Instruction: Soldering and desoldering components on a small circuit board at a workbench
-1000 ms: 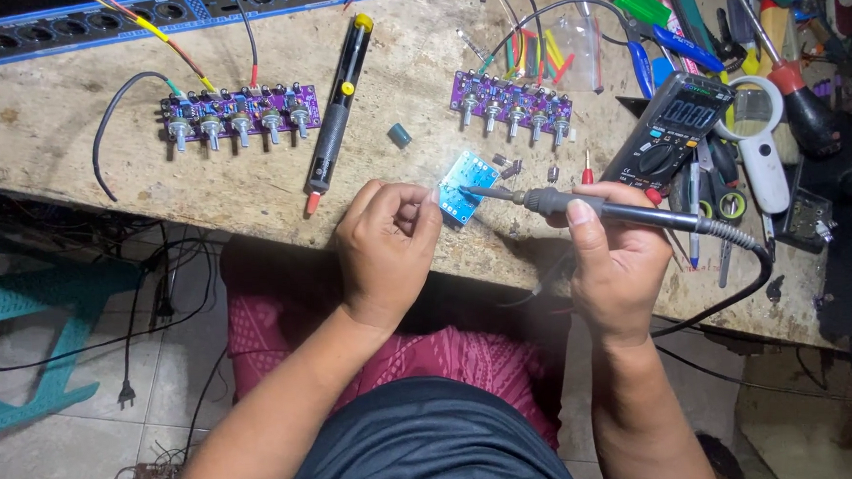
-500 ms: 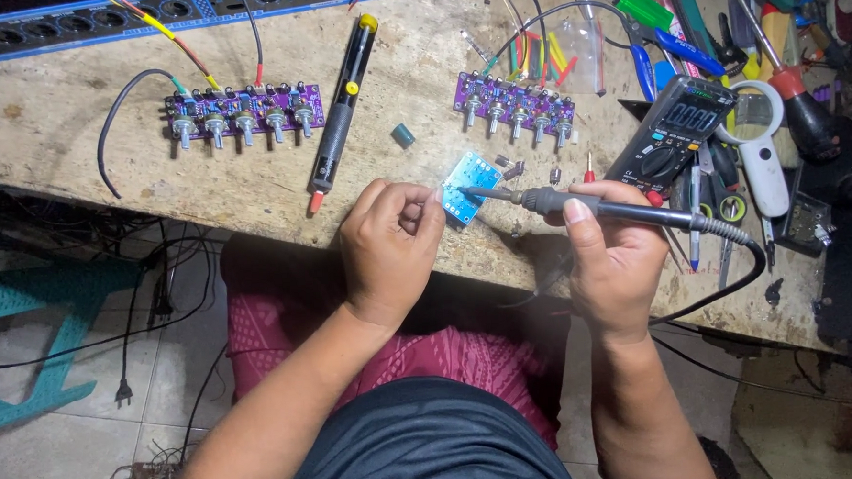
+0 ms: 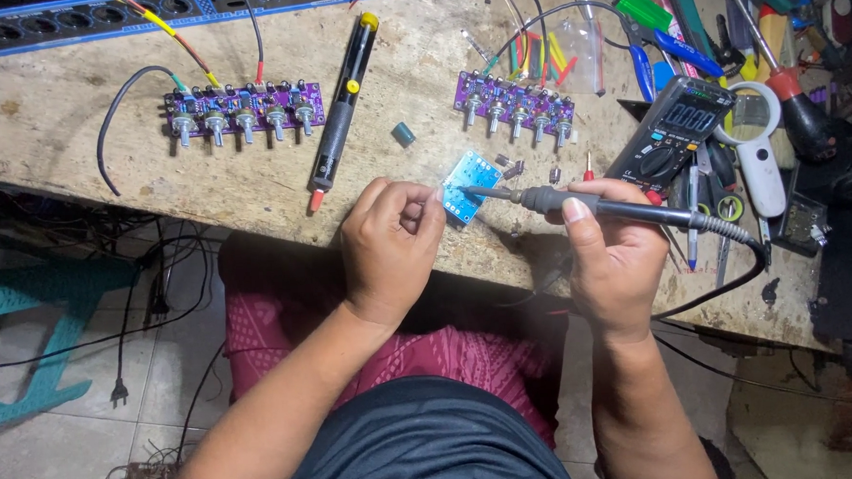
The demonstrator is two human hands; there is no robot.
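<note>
A small blue circuit board point(image 3: 469, 186) lies near the front edge of the worn wooden bench point(image 3: 77, 140). My right hand point(image 3: 611, 255) grips a black soldering iron point(image 3: 597, 206) whose tip rests on the board. My left hand point(image 3: 388, 246) is curled beside the board's left edge, thumb and forefinger pinched together on something thin, probably solder wire. Small loose components lie just right of the board.
Two purple boards with rows of knobs, one at the left point(image 3: 243, 110) and one at the right point(image 3: 518, 104), flank a black desoldering pump point(image 3: 341, 109). A multimeter point(image 3: 672, 133), a magnifier point(image 3: 755, 148) and hand tools crowd the right side. A power strip point(image 3: 72, 17) runs along the back.
Both hands stay at the blue board; the iron tip remains on it. Only the view shifts slightly.
</note>
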